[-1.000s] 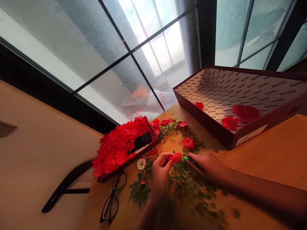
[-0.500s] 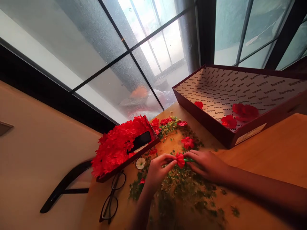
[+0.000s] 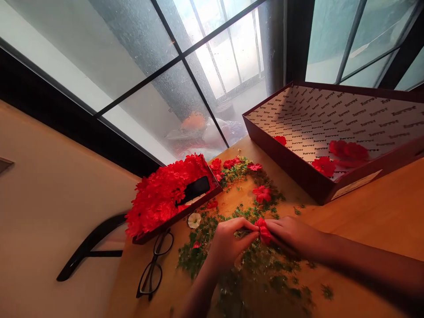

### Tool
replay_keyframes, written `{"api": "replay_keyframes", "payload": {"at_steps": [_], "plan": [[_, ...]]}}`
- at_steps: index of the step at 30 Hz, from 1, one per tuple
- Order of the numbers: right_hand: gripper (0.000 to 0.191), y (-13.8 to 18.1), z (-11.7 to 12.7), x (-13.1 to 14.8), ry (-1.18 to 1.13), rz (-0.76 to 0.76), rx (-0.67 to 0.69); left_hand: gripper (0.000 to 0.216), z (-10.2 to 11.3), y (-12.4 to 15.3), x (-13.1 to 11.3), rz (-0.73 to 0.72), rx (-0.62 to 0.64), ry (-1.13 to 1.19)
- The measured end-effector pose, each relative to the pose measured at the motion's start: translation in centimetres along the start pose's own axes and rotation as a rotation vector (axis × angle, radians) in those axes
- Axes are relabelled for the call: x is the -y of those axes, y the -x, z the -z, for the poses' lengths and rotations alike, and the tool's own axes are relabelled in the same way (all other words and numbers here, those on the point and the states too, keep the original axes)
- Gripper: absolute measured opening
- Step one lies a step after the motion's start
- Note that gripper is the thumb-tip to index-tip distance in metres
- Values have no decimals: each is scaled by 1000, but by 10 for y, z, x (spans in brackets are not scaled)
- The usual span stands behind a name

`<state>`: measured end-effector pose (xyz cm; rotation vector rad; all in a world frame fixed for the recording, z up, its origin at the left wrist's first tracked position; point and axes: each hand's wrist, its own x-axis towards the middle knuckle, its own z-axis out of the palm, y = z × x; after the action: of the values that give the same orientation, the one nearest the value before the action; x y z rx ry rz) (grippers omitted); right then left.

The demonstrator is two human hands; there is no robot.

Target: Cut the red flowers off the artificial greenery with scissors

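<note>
My left hand (image 3: 228, 243) and my right hand (image 3: 294, 235) meet over a heap of green artificial foliage (image 3: 251, 265) on the wooden table (image 3: 380, 221). Between their fingertips is a small red artificial flower (image 3: 264, 229). Both hands pinch it, the left from the left side, the right from the right. Whatever stem the right fingers hold is hidden under them.
A low tray heaped with red flowers (image 3: 162, 194) and a black phone (image 3: 195, 189) lies to the left. A large maroon box (image 3: 298, 165) with a few red flowers stands at the right. Black glasses (image 3: 154, 269), a white flower (image 3: 194, 220) and loose red blooms (image 3: 261, 193) lie nearby.
The flower and both hands have moved slightly right and down, closer together. The green stem seen earlier beside the flower no longer shows.
</note>
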<state>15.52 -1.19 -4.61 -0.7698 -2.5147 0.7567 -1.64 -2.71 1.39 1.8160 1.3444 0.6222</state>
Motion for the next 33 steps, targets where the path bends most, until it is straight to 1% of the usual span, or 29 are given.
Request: {"api": "replay_keyframes", "payload": {"at_steps": [2, 3, 5, 8, 9, 11, 13, 15, 19, 23, 26, 29, 31, 33], "plan": [[29, -2, 0, -1, -97, -44, -31, 16, 8, 0, 0, 55, 16, 121], [29, -4, 2, -2, -152, -81, -72, 20, 15, -1, 2, 95, 10, 181], [29, -6, 5, -5, -255, -171, -219, 29, 31, -3, 10, 165, -75, 230], [32, -8, 13, -11, -398, -329, -490, 27, 51, -8, 29, 209, -287, 131], [34, -9, 14, -12, -448, -371, -541, 25, 53, -10, 35, 215, -321, 84], [37, -9, 16, -14, -523, -419, -582, 23, 51, -14, 46, 209, -305, -21], [39, -10, 14, -13, -531, -417, -576, 22, 41, -17, 51, 161, -247, -150], [40, -10, 11, -12, -491, -388, -545, 22, 31, -19, 53, 100, -217, -268], [38, -10, 7, -13, -414, -342, -463, 21, 19, -21, 54, 43, -166, -364], [36, -10, 3, -15, -351, -345, -432, 14, 19, -20, 56, 44, -112, -426], [32, -10, 1, -16, -286, -324, -406, 14, 22, -19, 56, 81, -141, -437], [30, -9, -1, -14, -200, -316, -297, 14, 24, -18, 56, 128, -176, -382], [30, -8, -1, -12, -152, -314, -227, 13, 23, -18, 56, 125, -152, -381], [30, -8, -1, -11, -131, -308, -195, 12, 22, -18, 55, 97, -110, -422]]}}
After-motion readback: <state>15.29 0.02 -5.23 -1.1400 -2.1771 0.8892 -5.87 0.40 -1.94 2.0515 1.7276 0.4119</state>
